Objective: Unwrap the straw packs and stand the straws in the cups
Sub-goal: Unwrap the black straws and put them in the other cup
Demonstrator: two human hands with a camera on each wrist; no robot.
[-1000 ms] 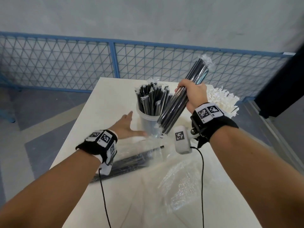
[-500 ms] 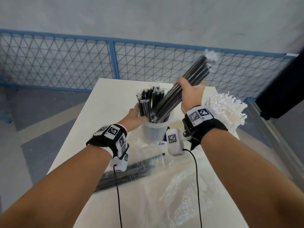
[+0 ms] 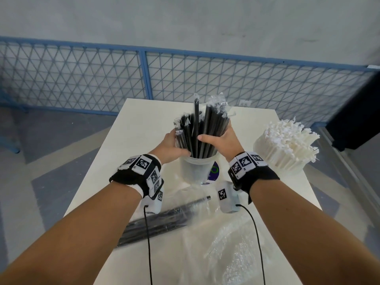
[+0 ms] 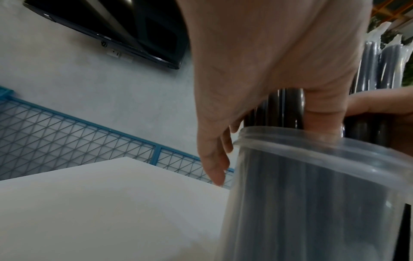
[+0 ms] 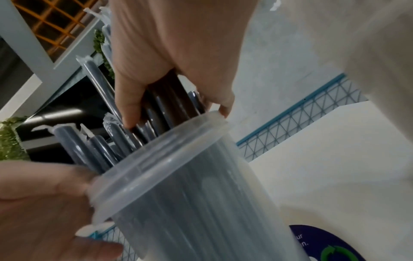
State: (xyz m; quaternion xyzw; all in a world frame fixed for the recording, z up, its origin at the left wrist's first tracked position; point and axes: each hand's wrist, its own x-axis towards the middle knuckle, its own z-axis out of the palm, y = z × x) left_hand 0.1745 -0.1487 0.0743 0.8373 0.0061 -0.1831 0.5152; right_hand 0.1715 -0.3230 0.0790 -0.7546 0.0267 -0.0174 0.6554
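A clear plastic cup (image 3: 195,171) (image 4: 312,194) (image 5: 201,194) stands mid-table, full of black straws (image 3: 188,134), some still in clear sleeves. My right hand (image 3: 222,140) (image 5: 174,44) grips a bundle of black straws (image 3: 213,124) upright, its lower ends inside the cup. On the cup's left, my left hand (image 3: 170,147) (image 4: 268,70) curls round the standing straws just above the rim, thumb at the rim. The cup's bottom is hidden by its own contents.
A second cup packed with white straws (image 3: 287,145) stands at the right. A wrapped pack of black straws (image 3: 156,221) lies near the table's front left, with crumpled clear wrap (image 3: 226,243) beside it. A round blue sticker (image 3: 214,171) lies behind the cup.
My right hand swung the tilted bundle upright and lowered it into the cup. My left hand moved from beside the cup up onto the standing straws.
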